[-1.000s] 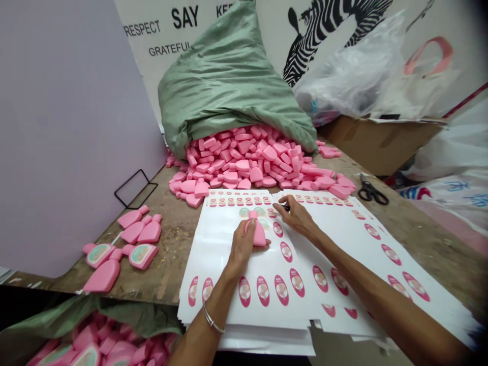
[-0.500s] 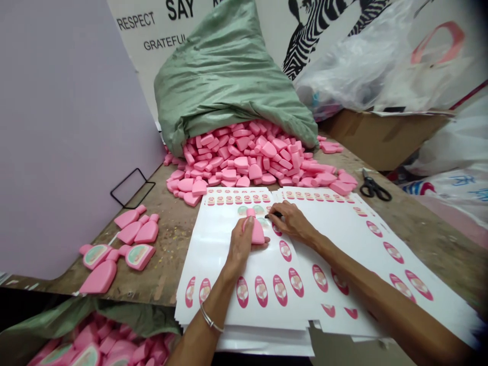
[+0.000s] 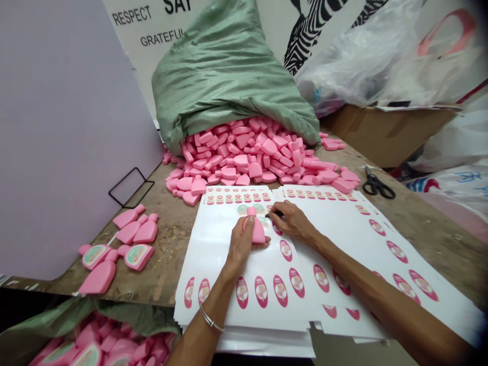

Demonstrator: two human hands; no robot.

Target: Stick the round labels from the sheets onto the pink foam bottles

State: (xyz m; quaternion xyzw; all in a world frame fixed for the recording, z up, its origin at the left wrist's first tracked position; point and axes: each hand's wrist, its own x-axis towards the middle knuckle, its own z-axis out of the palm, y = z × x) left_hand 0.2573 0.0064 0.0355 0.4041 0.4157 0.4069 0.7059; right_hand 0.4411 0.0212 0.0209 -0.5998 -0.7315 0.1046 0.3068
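A pink bottle-shaped piece (image 3: 257,231) is held in my left hand (image 3: 241,243), flat above the sticker sheets, its narrow neck pointing away from me. My right hand (image 3: 290,218) is just to its right, fingers pinched on a small dark tool (image 3: 275,215) whose tip is close to the stickers. Round green labels (image 3: 259,209) show on the sheet (image 3: 213,239) around the neck of the piece. Oval pink stickers (image 3: 261,292) run along the sheet's near part and right side.
A green sack (image 3: 229,71) spills a heap of pink pieces (image 3: 240,160) behind the sheets. Several pieces (image 3: 98,277), two labelled, and a black wire stand (image 3: 131,188) are at left. Black scissors (image 3: 378,187) lie at right, near a cardboard box (image 3: 392,132). Another sack (image 3: 49,325) hangs below left.
The view has shifted slightly, so the background sits a little differently. Both hands keep nearly the same position and hold.
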